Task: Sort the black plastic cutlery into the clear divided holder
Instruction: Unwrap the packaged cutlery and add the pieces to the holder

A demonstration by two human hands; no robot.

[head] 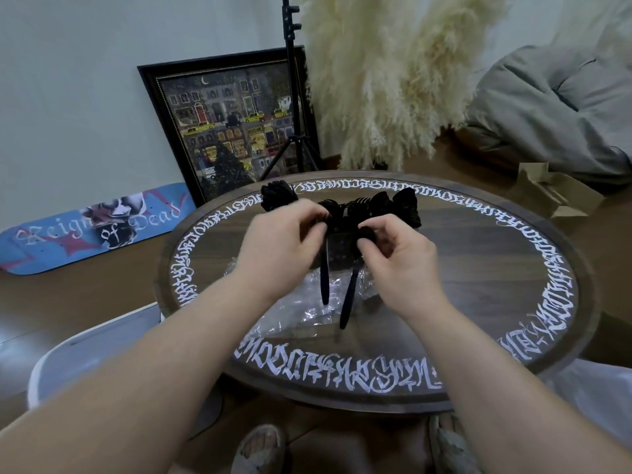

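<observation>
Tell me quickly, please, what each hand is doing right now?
Left hand: fingers pinch a black cutlery piece.
Right hand: fingers pinch another black piece by its head.

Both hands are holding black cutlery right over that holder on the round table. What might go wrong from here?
1. Each of the hands, left hand and right hand, pinches a piece only by its head end, handles dangling; the longer piece could slip.
2. The holder looks crowded, so a new piece might catch on those inside.
3. The crumpled clear wrapper beneath could hide a dropped piece.
</observation>
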